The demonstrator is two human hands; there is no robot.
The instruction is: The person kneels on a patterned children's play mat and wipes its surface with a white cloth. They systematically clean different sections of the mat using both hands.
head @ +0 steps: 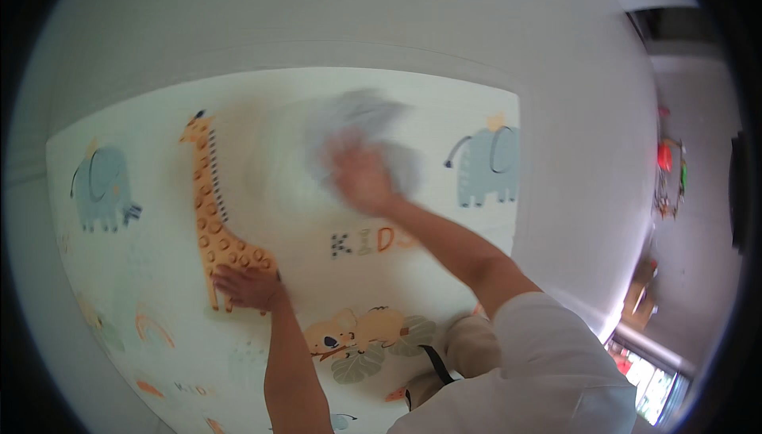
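Observation:
A pale mat (381, 282) printed with animals is spread out below me. My right hand (360, 172), blurred by motion, presses down on a crumpled grey cloth (366, 109) at the mat's upper middle. The cloth sticks out above the fingers and to the right of the palm. My left hand (247, 288) rests flat over the hindquarters of a printed giraffe (208, 214), with nothing in it. Orange and dark lettering (386, 240) is printed just below my right wrist. My knees, in beige trousers (473, 345), are on the mat's lower part.
A smooth light-grey surface (345, 23) borders the mat at the top and right. Printed elephants (491, 163) lie near both sides. Far to the right are a red object (665, 156), brown boxes (640, 300) and a bright opening (652, 395).

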